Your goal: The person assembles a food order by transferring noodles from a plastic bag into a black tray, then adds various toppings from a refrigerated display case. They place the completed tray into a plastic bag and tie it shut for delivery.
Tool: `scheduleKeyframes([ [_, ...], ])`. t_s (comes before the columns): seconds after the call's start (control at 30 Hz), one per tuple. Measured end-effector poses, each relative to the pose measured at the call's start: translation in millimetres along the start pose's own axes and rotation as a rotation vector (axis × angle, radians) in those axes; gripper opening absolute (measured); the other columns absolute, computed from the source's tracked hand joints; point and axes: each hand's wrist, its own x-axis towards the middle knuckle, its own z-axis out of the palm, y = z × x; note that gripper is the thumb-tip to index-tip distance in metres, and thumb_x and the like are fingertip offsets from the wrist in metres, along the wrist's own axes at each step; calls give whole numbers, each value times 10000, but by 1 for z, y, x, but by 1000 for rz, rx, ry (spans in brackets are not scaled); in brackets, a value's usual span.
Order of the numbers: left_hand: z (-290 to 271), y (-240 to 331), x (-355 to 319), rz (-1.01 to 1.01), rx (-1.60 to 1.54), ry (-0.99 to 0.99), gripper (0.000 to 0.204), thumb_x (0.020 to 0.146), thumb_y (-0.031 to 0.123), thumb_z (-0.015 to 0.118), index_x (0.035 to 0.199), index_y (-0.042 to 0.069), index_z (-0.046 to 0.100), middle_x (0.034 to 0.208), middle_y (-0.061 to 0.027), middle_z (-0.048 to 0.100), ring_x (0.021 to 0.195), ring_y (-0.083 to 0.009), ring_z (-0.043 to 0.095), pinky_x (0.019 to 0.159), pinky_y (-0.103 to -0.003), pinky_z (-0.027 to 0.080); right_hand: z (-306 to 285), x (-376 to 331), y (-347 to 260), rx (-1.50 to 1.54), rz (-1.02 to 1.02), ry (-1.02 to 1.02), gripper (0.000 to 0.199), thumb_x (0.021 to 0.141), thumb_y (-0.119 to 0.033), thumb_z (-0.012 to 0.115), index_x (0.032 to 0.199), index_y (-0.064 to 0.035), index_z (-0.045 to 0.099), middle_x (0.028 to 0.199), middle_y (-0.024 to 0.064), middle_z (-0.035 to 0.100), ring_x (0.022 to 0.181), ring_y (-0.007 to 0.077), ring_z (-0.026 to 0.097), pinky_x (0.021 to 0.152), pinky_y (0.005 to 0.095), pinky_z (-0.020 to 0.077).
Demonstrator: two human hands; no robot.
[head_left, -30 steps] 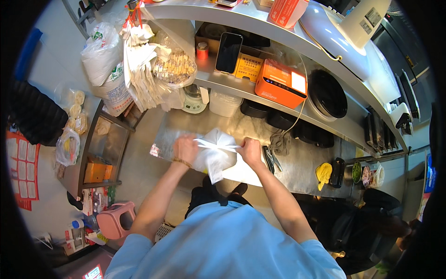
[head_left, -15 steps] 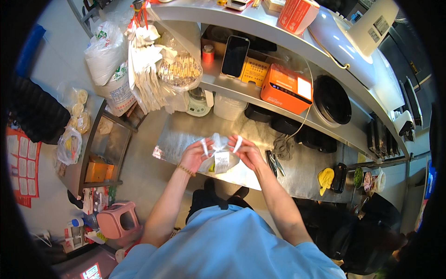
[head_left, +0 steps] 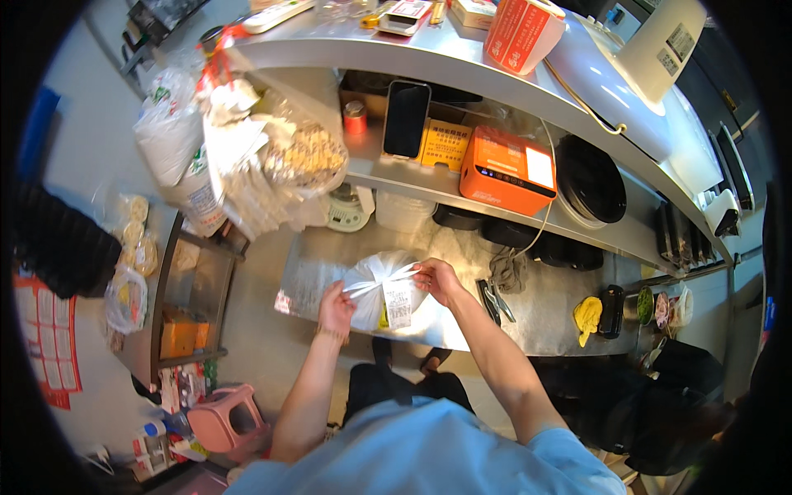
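With the white bag (head_left: pixel 381 290) at the steel counter's (head_left: pixel 544 318) near edge, I pinch one handle in my left hand (head_left: pixel 336 304) at eight o'clock, one in my right hand (head_left: pixel 438 279) at two, pulling evenly.

Frame centre: left hand (head_left: pixel 336 307) and right hand (head_left: pixel 437 280) pinch the handles of a white plastic bag (head_left: pixel 381 290) on the steel desk (head_left: pixel 528 318). Orange box (head_left: pixel 505 172) on shelf above.
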Motion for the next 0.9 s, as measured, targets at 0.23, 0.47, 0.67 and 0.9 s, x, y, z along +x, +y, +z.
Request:
scheduleKeyframes([
  [0.23, -77, -28, 33, -53, 834, 107, 450, 978, 382, 515, 1316, 84, 518, 1253, -111, 550, 1150, -265, 515, 921, -444, 476, -51, 76, 35, -930, -337, -17, 256, 892, -180, 602, 1092, -26, 648, 1053, 112, 653, 976, 206, 590, 871, 356, 493],
  [0.47, -21, -24, 26, 278, 1090, -277, 377, 999, 323, 461, 1275, 71, 505, 1237, -126, 565, 1144, -281, 539, 1027, -426, 422, -81, -65, 57, -727, -821, 127, 132, 799, -126, 551, 865, -11, 549, 757, 209, 601, 743, 355, 604, 665, 454, 465],
  [0.67, 240, -202, -202, -93, 1217, -933, 435, 981, 329, 461, 1313, 49, 479, 1288, -150, 537, 1179, -313, 519, 1025, -449, 415, -178, -433, 95, -244, -975, 556, 234, 752, -168, 627, 883, -39, 483, 791, 87, 576, 784, 177, 601, 652, 354, 479],
  [0.9, 329, -373, -514, -748, 1308, -1580, 505, 961, 336, 460, 1357, 24, 449, 1347, -178, 504, 1220, -352, 495, 1023, -476, 407, -261, -703, 277, 522, -943, 708, 563, 758, -196, 626, 1290, -95, 470, 1019, -10, 559, 863, 91, 514, 695, 258, 422],
])
